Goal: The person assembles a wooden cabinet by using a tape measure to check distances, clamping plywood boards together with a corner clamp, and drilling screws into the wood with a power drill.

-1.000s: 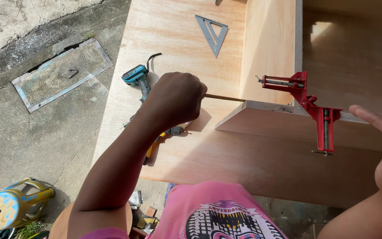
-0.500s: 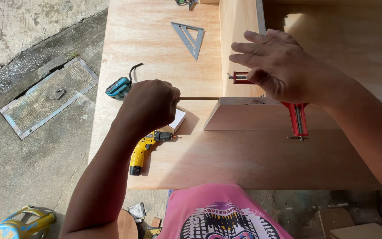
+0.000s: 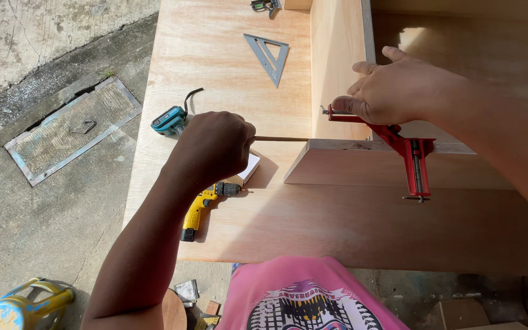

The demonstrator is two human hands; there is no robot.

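Note:
My left hand [image 3: 215,146] is closed around the handle of a tool whose thin shaft [image 3: 279,139] reaches right to the edge of an upright plywood panel [image 3: 392,168]. My right hand [image 3: 395,88] rests on the red corner clamp [image 3: 401,146] where that panel meets a second upright board [image 3: 334,61], fingers wrapped over the clamp's top arm. Both boards stand on a large plywood sheet [image 3: 349,226].
A yellow cordless drill [image 3: 200,208], a small white box [image 3: 250,168], a teal tape measure [image 3: 169,120] and a metal triangular square [image 3: 268,55] lie on the sheet. Left is concrete ground with a metal drain cover [image 3: 71,137]; a blue-yellow stool [image 3: 22,305] stands lower left.
My right hand came in from the far right and settled on the clamp's upper arm. My left hand kept the tool shaft against the panel. The view shifted slightly.

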